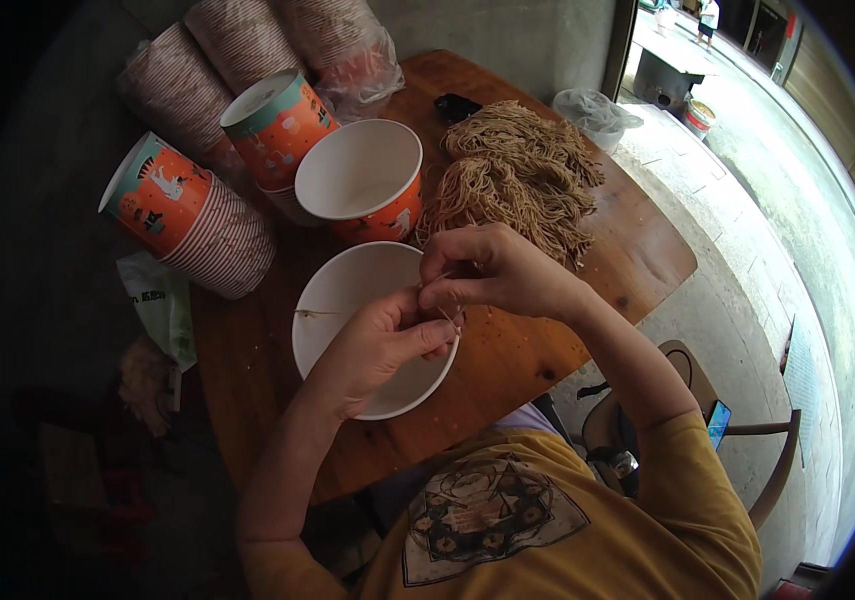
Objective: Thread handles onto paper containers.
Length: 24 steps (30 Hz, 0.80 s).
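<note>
Both my hands are over the right rim of a white paper bucket on the wooden table. My left hand is closed, thumb against fingers, pinching a thin pale strand. Just above it, my right hand curls in a pinch at the same strand. Inside the bucket, a short tan piece rests against the left wall. Beyond my right hand lies a heap of tan, wavy strands in bundles, like string or dried noodles; I cannot tell which.
An orange-and-white paper bucket stands behind, beside stacked orange-and-green buckets. More bagged stacks lean at the wall. A clear plastic bag sits past the heap. The wooden table ends at right near a chair with a phone.
</note>
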{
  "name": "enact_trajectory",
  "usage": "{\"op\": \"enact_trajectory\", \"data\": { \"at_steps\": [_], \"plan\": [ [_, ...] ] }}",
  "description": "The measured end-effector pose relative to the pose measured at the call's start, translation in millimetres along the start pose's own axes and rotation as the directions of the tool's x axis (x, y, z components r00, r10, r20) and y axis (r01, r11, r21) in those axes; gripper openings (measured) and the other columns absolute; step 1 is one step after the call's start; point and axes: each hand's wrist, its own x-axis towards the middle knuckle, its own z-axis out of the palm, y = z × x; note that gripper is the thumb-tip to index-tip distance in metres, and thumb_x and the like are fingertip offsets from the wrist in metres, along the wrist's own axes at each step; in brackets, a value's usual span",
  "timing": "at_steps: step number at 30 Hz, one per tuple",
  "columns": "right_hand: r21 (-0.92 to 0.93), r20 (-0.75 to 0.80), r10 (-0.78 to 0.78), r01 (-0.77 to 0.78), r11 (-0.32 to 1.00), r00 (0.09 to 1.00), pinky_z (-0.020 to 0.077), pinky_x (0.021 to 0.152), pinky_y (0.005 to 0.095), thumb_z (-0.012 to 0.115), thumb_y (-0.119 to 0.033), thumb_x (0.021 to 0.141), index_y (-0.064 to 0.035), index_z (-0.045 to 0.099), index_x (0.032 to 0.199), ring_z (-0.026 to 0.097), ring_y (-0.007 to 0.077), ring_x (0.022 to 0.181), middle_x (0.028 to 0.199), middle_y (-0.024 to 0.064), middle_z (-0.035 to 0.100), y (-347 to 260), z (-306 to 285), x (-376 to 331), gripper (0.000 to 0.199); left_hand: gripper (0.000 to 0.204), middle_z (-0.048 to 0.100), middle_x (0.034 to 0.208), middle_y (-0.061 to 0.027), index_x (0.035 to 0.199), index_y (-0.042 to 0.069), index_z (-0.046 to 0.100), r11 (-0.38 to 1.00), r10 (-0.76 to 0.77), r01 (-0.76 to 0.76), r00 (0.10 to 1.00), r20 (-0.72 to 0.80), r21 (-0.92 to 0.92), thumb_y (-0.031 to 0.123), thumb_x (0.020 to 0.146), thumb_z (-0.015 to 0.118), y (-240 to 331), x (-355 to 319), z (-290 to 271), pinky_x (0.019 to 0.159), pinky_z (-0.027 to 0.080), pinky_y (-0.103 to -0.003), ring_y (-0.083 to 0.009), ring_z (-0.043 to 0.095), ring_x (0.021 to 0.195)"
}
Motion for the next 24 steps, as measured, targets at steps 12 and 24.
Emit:
{"op": "enact_trajectory", "data": {
  "at_steps": [12, 24],
  "plan": [
    [-0.478, -0.3, -0.272, 0.103, 0.873, 0.914, 0.0483, 0.072, 0.0341, 0.067, -0.01, 0.082, -0.0063, 0.063, 0.096, 0.059, 0.0249, 0.083, 0.088, 0.0078, 0.058, -3, 8, -34, 0.016, 0.016, 0.059, 0.088, 0.0042, 0.102, 0.003, 0.063, 0.999, -0.02, 0.024, 0.993, -0.118, 0.033, 0.016, 0.092, 0.061, -3, 2, 1, 0.074, 0.043, -0.019, -0.0032, 0.05, 0.078],
    [-0.667, -0.356, -0.303, -0.013, 0.745, 0.884, 0.0458, 0.059, 0.0347, 0.07, -0.01, 0.074, -0.0077, 0.054, 0.083, 0.054, 0.024, 0.067, 0.075, 0.0057, 0.051, -10, 48, -61, 0.019, 0.009, 0.058, 0.087, 0.0024, 0.098, 0.005, 0.059, 0.999, -0.04, 0.041, 0.993, -0.115, 0.002, 0.012, 0.092, 0.059, 0, 6, 7, 0.071, 0.044, -0.02, -0.0046, 0.051, 0.078]
  ]
}}
